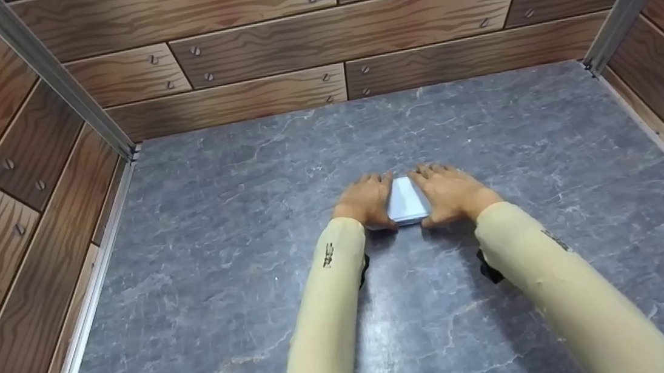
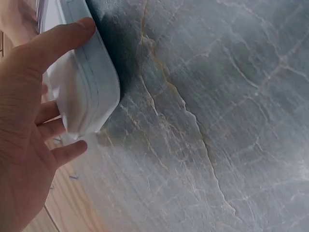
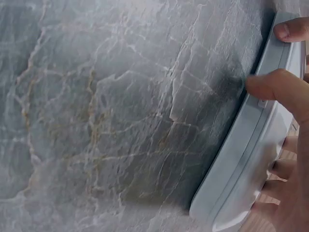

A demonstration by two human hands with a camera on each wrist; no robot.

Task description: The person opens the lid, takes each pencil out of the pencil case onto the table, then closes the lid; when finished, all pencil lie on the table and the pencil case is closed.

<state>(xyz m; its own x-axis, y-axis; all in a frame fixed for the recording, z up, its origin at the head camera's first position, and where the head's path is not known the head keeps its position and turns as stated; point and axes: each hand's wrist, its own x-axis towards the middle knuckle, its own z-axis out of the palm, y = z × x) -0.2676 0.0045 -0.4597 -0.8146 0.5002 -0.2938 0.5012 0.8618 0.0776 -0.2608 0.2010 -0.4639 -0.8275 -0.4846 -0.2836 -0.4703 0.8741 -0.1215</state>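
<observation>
A pale bluish-white flat case [image 1: 407, 198] with rounded corners lies on the grey marbled surface, between both hands. My left hand [image 1: 366, 200] grips its left end; in the left wrist view the thumb presses the near side wall and the other fingers reach round the far side. On the right end, my right hand [image 1: 448, 192] holds the case the same way. The right wrist view shows both thumbs on the case's side wall [image 3: 241, 154], along which a seam runs. Much of the top is covered by the hands.
The grey marbled tabletop [image 1: 219, 221] spreads around the hands. Wood-plank-patterned panels [image 1: 270, 52] stand at the back and both sides, with metal posts [image 1: 63, 78] at the back corners. A pale metal strip [image 1: 86, 326] edges the left side.
</observation>
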